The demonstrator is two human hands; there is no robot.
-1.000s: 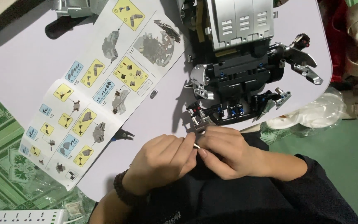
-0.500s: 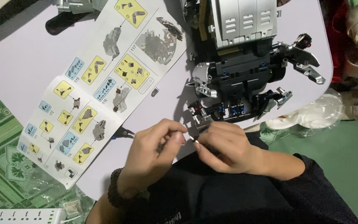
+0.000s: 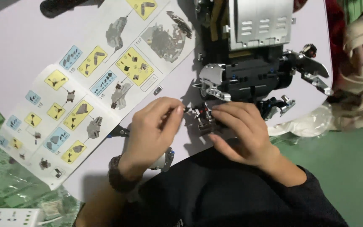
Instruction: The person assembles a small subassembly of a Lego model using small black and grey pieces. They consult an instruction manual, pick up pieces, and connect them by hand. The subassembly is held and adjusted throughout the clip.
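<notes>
Two hands are working: our left hand (image 3: 154, 128) is pinching a tiny dark pin beside the small grey-and-red brick sub-assembly (image 3: 203, 115) that our right hand (image 3: 242, 132) is gripping on the white tabletop (image 3: 17, 46), just below the big black-and-silver brick model (image 3: 253, 63).

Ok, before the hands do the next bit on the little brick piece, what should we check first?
1. Right hand has hold of the small dark assembly: ok, its fingers wrap over it.
2. Left hand pinches its tiny part at the fingertips: cannot tell, the part is too small to see.
3. Instruction sheet lies open and flat on the table: ok.
4. Big black and grey model stands apart from the hands: ok, it sits just beyond them.
5. Loose grey piece beside the sheet is easy to see: ok.
6. Silver piece under the left wrist is safe from a knock: not ok, it sits at the table edge.
</notes>
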